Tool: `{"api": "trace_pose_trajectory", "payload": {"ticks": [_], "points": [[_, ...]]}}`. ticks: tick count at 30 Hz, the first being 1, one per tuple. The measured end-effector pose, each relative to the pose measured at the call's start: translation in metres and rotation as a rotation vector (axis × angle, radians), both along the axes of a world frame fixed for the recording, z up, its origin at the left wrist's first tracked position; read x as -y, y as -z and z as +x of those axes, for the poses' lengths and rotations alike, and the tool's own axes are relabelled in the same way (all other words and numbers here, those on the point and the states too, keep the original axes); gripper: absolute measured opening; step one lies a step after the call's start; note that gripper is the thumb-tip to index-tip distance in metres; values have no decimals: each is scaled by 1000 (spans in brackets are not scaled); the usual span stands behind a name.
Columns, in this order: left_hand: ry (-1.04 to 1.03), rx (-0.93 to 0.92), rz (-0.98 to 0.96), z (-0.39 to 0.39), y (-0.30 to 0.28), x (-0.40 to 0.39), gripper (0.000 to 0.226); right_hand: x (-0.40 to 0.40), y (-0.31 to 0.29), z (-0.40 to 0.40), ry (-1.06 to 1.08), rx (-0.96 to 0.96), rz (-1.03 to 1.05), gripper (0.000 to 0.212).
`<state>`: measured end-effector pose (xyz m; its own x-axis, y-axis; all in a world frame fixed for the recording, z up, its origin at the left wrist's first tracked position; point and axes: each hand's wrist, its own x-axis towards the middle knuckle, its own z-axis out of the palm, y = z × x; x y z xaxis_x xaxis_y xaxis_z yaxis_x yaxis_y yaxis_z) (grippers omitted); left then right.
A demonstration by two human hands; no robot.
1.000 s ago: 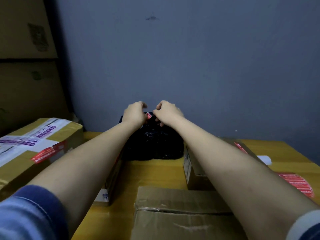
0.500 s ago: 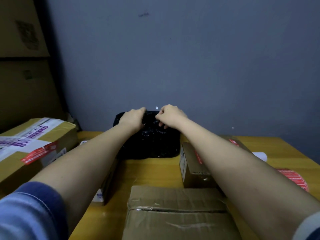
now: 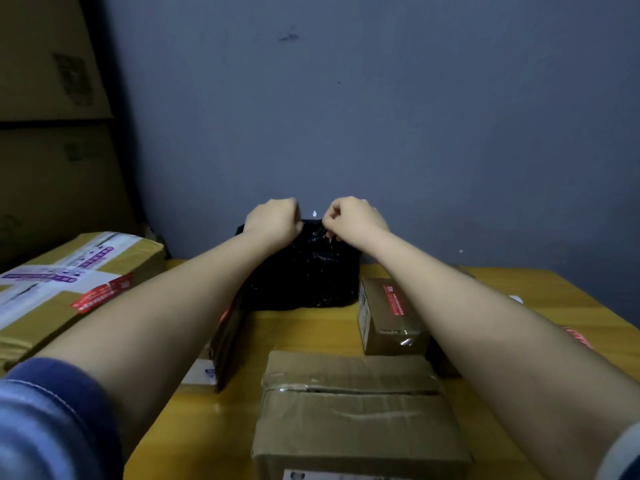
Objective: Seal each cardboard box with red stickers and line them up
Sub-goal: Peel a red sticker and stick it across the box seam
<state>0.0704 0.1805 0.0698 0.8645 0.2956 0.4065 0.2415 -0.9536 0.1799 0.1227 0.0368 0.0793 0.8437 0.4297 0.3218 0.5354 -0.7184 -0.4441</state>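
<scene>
At the centre of the frame, against the wall, a black plastic-wrapped parcel [image 3: 304,271] sits on the yellow desk [image 3: 304,334]; the left hand [image 3: 273,221] and right hand [image 3: 353,218] both close their grip on its top edge with curled fingers. Around it lie cardboard boxes: a plain one [image 3: 356,410] at lower centre, a small one with a red sticker [image 3: 388,313] to its right, and a large taped one [image 3: 69,282] at left.

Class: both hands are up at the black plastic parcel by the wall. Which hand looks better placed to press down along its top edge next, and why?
Probably the right hand: its fingertips pinch the top edge of the black parcel near the middle. The left hand grips the left end, steadying it.
</scene>
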Motion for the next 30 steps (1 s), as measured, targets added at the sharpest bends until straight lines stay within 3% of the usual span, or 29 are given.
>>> {"api": "trace_pose_trajectory", "payload": {"ticks": [11, 18, 22, 25, 30], "points": [[94, 25, -82, -51, -22, 61, 22, 52, -10, -44, -2, 35, 110, 19], [184, 79, -287, -75, -31, 118, 20, 111, 2, -71, 19, 52, 296, 17], [231, 73, -294, -84, -36, 162, 19, 155, 13, -77, 81, 73, 336, 17], [315, 86, -420, -82, -34, 192, 20, 185, 17, -78, 134, 89, 359, 25], [439, 145, -796, -72, -28, 245, 3, 230, 23, -79, 230, 148, 398, 31]]}}
